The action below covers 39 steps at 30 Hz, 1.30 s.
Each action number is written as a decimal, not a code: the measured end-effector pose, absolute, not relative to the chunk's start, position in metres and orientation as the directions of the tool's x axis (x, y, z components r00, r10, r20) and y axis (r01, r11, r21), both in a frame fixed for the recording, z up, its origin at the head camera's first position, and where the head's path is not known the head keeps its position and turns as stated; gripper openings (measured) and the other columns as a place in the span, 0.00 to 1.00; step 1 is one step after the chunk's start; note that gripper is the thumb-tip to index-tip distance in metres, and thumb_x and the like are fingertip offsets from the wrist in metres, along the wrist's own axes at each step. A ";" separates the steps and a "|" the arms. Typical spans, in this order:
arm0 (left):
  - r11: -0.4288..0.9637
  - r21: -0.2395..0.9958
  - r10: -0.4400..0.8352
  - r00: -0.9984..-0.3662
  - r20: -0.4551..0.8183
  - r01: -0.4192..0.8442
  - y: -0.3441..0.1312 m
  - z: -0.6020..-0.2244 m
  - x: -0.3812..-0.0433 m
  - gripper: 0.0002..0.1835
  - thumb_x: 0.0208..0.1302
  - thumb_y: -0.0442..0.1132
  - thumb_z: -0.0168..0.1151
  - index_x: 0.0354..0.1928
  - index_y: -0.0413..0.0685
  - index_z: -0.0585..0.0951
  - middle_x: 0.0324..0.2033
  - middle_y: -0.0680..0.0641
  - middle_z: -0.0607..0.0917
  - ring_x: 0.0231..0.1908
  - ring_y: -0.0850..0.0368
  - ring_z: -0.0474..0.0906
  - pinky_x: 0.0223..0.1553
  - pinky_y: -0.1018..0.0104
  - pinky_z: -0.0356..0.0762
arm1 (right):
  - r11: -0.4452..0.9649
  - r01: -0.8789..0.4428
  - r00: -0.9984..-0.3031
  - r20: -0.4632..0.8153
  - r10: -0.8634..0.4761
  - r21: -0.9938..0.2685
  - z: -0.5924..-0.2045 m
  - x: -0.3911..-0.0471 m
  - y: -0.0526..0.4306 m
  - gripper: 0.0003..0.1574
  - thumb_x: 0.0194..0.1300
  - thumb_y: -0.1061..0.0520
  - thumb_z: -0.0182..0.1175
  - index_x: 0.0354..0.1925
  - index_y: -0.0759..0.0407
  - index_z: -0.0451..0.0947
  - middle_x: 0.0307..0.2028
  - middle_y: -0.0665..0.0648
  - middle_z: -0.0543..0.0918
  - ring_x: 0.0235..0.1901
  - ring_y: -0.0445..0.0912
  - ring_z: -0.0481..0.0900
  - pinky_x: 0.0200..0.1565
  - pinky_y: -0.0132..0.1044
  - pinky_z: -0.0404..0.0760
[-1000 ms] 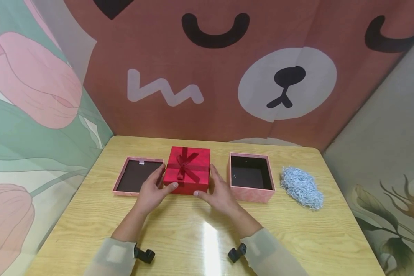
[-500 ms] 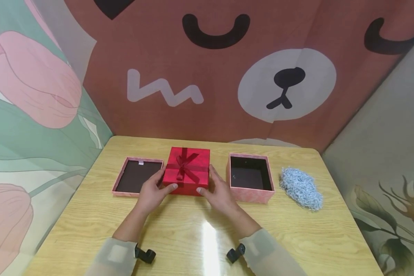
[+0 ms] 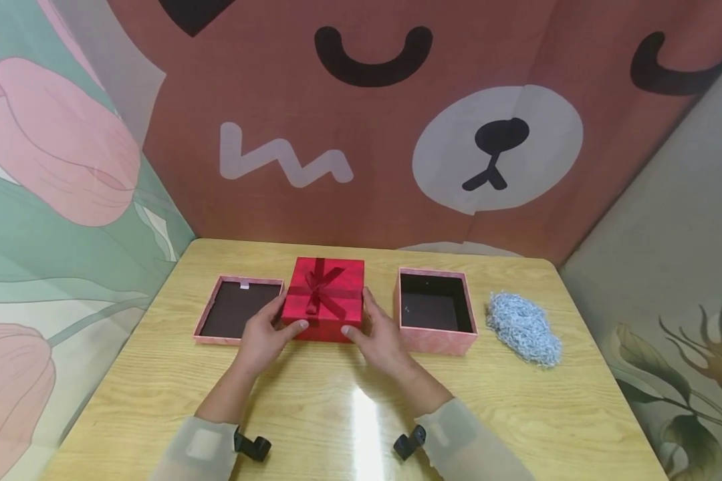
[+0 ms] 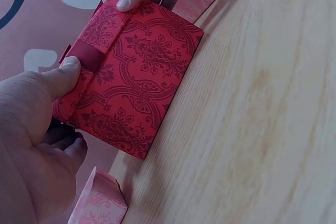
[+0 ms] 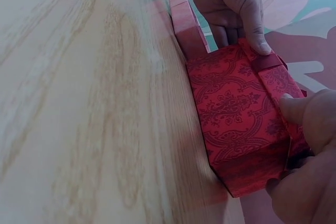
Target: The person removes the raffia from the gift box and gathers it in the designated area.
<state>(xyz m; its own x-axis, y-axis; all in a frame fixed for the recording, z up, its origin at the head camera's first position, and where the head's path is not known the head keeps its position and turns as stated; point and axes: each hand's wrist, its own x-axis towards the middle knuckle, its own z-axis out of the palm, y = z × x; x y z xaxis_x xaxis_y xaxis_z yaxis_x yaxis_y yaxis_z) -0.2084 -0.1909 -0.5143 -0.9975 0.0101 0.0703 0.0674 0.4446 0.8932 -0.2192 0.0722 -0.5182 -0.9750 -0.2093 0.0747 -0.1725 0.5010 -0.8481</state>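
Note:
A red patterned gift box [image 4: 144,85] stands on the table between both hands. Its lid [image 3: 349,274] is on top, tied with a dark red ribbon bow [image 3: 317,292]. The left hand [image 3: 266,339] grips the lid's left side, its thumb on the front rim next to the ribbon band. From the right, the right hand [image 3: 386,342] holds the lid the same way, thumb on the front rim and fingers along the side. Fingers behind the box's sides are partly hidden. Whether the lid sits fully down cannot be told.
A shallow pink lid [image 3: 218,339] lies upturned left of the red box. On the right stands a pink box [image 3: 436,342], uncovered, with a dark inside. Farther right is a heap of pale blue shredded paper [image 3: 523,329]. Printed cloth walls bound the wooden table [image 3: 313,414].
The right thumb has shifted slightly up onto the front rim of the red lid. Box and left hand stay nearly still; the head view moves very slightly.

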 end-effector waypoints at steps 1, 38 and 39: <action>0.441 0.895 0.013 -0.997 0.072 0.070 -0.191 -0.514 -0.208 0.47 0.62 0.49 0.77 0.79 0.49 0.65 0.73 0.43 0.72 0.71 0.43 0.70 0.63 0.54 0.76 | 0.504 -0.172 -0.975 0.072 -0.211 -0.847 -0.518 -0.219 0.072 0.60 0.68 0.45 0.71 0.84 0.44 0.46 0.80 0.47 0.56 0.78 0.50 0.55 0.76 0.51 0.60; 0.251 0.963 -0.078 -0.989 0.122 0.099 -0.199 -0.485 -0.196 0.46 0.57 0.52 0.80 0.76 0.59 0.69 0.70 0.48 0.73 0.70 0.46 0.71 0.58 0.69 0.78 | 0.360 -0.213 -0.971 0.157 -0.180 -0.908 -0.481 -0.208 0.071 0.60 0.59 0.36 0.76 0.81 0.40 0.57 0.75 0.49 0.69 0.72 0.58 0.68 0.66 0.57 0.75; 0.230 0.967 -0.082 -0.988 0.132 0.110 -0.200 -0.484 -0.196 0.45 0.58 0.50 0.80 0.76 0.58 0.69 0.70 0.47 0.73 0.69 0.46 0.72 0.57 0.71 0.78 | 0.355 -0.213 -0.971 0.157 -0.180 -0.910 -0.479 -0.208 0.070 0.60 0.59 0.36 0.76 0.81 0.39 0.58 0.75 0.48 0.69 0.73 0.57 0.68 0.66 0.56 0.75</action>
